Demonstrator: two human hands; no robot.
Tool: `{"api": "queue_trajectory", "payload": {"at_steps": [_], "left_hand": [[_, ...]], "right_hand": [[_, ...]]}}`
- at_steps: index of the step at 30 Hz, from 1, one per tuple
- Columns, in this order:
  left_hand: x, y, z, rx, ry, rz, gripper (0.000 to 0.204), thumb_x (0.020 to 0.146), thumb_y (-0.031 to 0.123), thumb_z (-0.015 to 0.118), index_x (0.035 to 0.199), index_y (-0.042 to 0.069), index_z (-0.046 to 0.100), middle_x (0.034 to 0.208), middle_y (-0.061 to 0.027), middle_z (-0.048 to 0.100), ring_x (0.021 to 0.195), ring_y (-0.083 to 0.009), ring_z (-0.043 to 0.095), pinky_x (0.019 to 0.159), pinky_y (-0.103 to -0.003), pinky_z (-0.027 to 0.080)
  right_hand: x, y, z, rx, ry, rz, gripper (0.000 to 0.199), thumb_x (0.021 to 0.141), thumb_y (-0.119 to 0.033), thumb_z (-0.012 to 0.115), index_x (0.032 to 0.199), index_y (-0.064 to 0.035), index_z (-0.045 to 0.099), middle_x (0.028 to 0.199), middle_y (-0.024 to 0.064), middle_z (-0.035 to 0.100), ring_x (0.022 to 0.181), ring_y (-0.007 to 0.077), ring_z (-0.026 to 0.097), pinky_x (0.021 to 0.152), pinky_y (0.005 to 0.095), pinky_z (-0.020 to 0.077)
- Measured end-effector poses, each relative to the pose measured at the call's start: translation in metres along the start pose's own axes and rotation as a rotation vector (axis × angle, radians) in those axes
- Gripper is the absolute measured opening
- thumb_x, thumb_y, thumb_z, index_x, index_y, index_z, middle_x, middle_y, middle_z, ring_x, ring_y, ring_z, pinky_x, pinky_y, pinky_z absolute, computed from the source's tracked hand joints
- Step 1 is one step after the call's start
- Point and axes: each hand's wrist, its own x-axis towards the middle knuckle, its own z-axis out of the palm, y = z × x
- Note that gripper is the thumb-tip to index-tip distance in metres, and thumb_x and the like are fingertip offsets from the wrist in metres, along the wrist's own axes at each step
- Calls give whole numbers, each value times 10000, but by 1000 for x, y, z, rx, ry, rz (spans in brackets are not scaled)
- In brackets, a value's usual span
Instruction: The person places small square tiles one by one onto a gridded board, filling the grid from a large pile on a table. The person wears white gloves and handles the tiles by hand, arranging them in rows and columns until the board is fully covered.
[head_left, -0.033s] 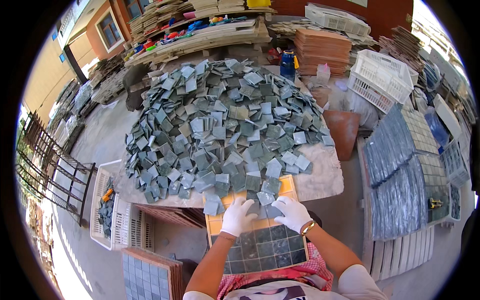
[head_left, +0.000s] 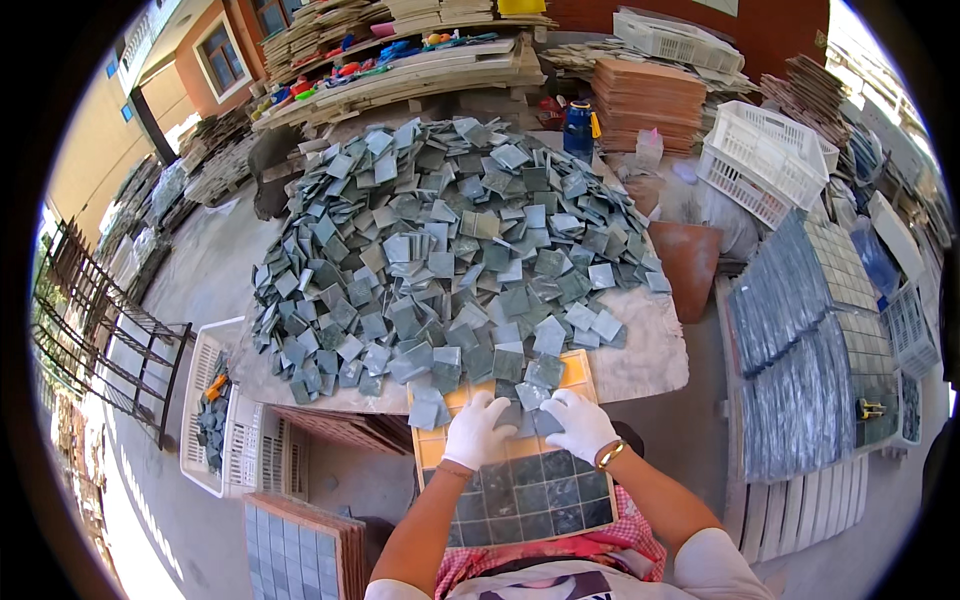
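A yellow-orange gridded tray (head_left: pixel 573 372) rests on my lap against the table's front edge. Its near rows hold dark grey-green square tiles (head_left: pixel 527 500) laid flat. My left hand (head_left: pixel 480 432), in a white glove, is closed with curled fingers on a grey stone tile near the tray's middle. Just to its right, my right hand (head_left: pixel 578 427), also gloved, bends its fingers and thumb onto another grey tile (head_left: pixel 547 422). The fingertips are partly hidden. A few loose tiles (head_left: pixel 428 410) lie across the tray's far left corner, beside my left hand.
A big heap of loose tiles (head_left: pixel 440 265) covers most of the table (head_left: pixel 655 345). White crates stand at the lower left (head_left: pixel 235 450) and upper right (head_left: pixel 765 160). Wrapped tile stacks (head_left: pixel 790 390) sit on a pallet at right; a tiled board stack (head_left: pixel 290 550) stands lower left.
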Motion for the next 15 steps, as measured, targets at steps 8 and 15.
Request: {"api": "queue_trajectory", "payload": {"at_steps": [8,15], "left_hand": [[12,-24,12,-194,303,-51,141,862,156,630,965,59,634,856,-144,616,741,-351,610,655,-411,494],[0,-21,3,-384,253,-123,135,859,107,605,941,13,657,845,-182,659,793,-351,636,699,-390,496]], "right_hand": [[21,8,1,-46,-48,68,246,887,-225,595,1116,-137,579,951,120,636,853,311,639,754,432,512],[16,37,1,204,-195,-29,212,916,-224,534,1054,-102,639,988,143,668,929,340,621,812,442,490]]}}
